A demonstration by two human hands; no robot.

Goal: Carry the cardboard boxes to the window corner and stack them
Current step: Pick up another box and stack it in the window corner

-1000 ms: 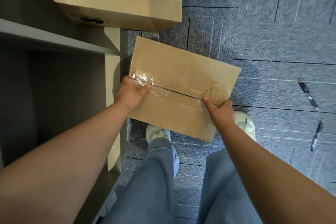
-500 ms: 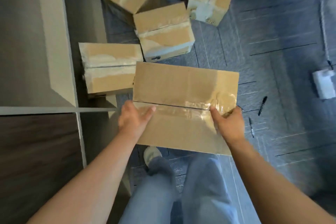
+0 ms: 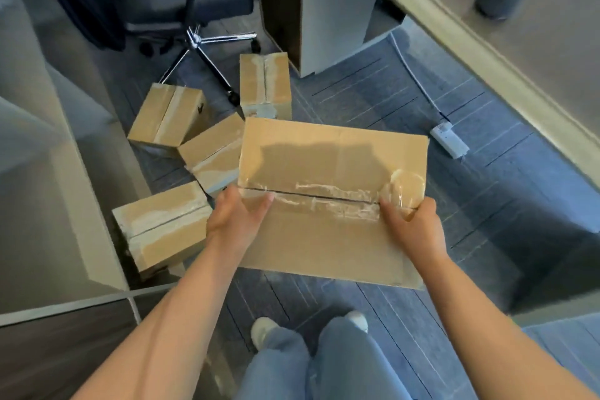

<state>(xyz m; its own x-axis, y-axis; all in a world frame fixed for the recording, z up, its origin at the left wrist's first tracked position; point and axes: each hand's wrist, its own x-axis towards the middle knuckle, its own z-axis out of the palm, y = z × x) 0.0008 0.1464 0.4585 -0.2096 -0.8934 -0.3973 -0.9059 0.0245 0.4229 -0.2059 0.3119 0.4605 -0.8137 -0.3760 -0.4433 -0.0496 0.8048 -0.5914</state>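
The big cardboard box [image 3: 331, 166] is up in the air over the carpet floor [image 3: 506, 204], held flat in front of the person's legs. The left hand [image 3: 237, 217] has a grip on its left end and the right hand [image 3: 412, 227] on its right end. Each thumb lies on top by the taped seam, and the other fingers go under, where I cannot see them. The box looks stiff, with straight sides. I think it is light, but I cannot be sure. The shiny tape [image 3: 337, 203] may be slippery, so bare cardboard at the ends and under the bottom is the safer place to hold. Four smaller cardboard boxes [image 3: 162, 224] sit close together on the floor, just past the big one and beside the shelf unit [image 3: 65, 204] on the left. An office chair [image 3: 194, 3] and a cabinet [image 3: 334, 10] stand farther back. A white power strip [image 3: 449, 140] lies on the floor to the right. The most open floor is on the right, so mind the strip's cord there.
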